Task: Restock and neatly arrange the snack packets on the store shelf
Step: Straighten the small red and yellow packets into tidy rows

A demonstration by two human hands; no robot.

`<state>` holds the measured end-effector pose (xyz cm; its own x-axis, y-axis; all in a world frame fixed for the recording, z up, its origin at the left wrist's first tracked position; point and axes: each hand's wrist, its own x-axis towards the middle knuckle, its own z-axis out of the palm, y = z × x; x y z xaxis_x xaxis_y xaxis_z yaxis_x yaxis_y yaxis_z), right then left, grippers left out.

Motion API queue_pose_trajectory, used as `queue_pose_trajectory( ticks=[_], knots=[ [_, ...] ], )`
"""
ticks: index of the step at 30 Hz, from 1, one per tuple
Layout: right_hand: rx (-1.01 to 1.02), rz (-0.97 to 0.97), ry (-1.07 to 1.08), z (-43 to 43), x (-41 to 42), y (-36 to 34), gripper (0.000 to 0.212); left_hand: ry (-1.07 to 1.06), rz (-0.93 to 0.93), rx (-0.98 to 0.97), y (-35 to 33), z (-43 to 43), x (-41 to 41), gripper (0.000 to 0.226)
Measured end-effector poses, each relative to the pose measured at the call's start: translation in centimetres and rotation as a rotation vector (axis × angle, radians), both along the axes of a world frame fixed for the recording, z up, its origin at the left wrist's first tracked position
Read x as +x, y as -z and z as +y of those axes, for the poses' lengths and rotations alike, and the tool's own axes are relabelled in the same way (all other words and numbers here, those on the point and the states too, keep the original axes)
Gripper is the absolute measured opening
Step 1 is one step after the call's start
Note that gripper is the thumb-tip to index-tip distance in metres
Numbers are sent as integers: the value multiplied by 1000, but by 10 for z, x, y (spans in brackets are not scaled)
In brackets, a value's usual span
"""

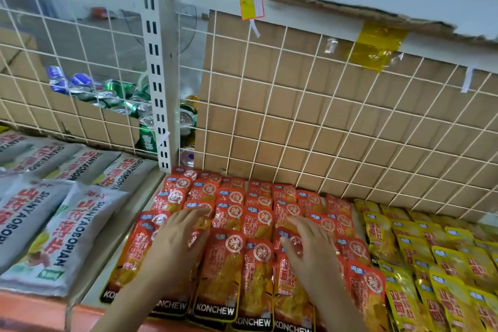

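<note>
Left hand (177,240) and right hand (307,246) are pressing flat, gripping nothing, on the red packets (237,224); uneven shoving is risking skewed rows.

Glossy red foil-like plastic snack packets (229,259), shiny yellow packets (420,264), matt grey bags (54,226), white-coated metal wire grid (323,105), rough brown cardboard (291,94), shiny metal cans (113,94).

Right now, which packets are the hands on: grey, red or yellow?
The red packets in the middle: left hand and right hand both rest on them, grey bags lying left, yellow packets right.
</note>
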<state>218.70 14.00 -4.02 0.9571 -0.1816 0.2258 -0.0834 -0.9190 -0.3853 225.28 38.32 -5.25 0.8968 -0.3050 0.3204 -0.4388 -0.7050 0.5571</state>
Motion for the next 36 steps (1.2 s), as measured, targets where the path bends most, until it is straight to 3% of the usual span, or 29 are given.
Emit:
queue_pose_trajectory(
  ticks=[5, 8, 17, 23, 26, 36],
  knots=[
    [20, 34, -118, 5, 15, 4, 73, -113, 15, 26, -1, 24, -7, 34],
    [43, 24, -169, 13, 24, 8, 68, -181, 26, 49, 1, 39, -12, 46],
    [15, 132, -268, 41, 42, 6, 79, -247, 137, 116, -1, 53, 2, 61],
    [-30, 181, -208, 70, 67, -3, 87, -135, 232, 255, -7, 51, 40, 51],
    [-4, 202, -197, 89, 85, -10, 62, -45, 266, 326, -4, 50, 57, 54],
    [-41, 264, -220, 124, 146, -6, 51, 103, 241, 368, 10, 50, 69, 53]
  ],
)
